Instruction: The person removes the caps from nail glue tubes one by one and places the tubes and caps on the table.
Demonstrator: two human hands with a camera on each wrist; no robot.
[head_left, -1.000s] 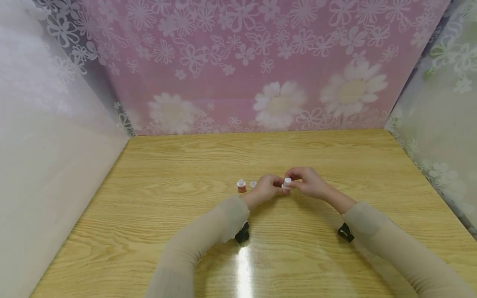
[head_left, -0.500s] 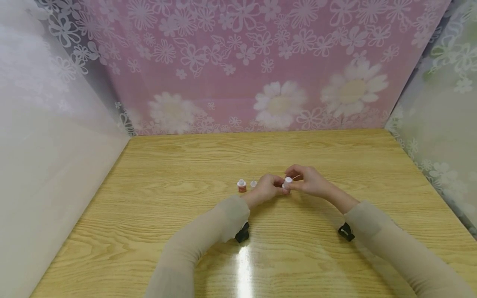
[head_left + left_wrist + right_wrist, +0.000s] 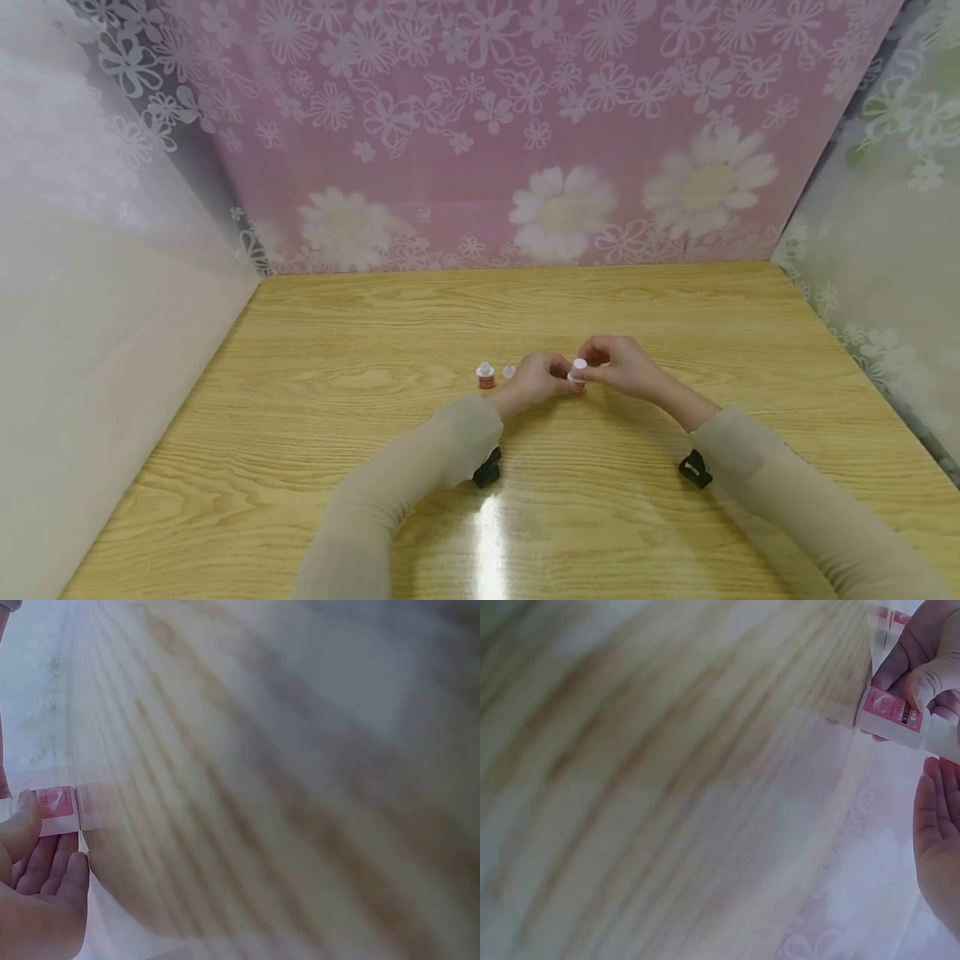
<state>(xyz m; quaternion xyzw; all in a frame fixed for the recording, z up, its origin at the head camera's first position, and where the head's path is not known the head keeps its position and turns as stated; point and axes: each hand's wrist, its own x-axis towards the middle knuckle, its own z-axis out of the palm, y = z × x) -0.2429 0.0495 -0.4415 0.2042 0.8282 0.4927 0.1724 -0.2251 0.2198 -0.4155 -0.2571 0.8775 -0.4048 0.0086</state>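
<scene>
My two hands meet over the middle of the wooden table [image 3: 675, 533]. Between them is a small pink-labelled bottle [image 3: 576, 375] with a white cap [image 3: 579, 365]. My left hand [image 3: 558, 377] grips the bottle's body; in the left wrist view my left hand's fingers [image 3: 37, 862] curl beside the pink label [image 3: 56, 811]. My right hand [image 3: 588, 367] pinches the cap from the right. The right wrist view has the bottle [image 3: 891, 709] under the left hand's fingers [image 3: 919, 664], with the right hand's fingers [image 3: 937, 832] just below it.
A second small bottle [image 3: 486, 376] with a white cap and red body stands left of my hands, a tiny clear cap [image 3: 510, 371] beside it. Flowered curtains [image 3: 480, 133] wall the table at the back and on both sides.
My right hand's fingers have shifted a little around the cap; a finger that stuck out half a second ago is curled in again. The bottle and my left hand have stayed put.
</scene>
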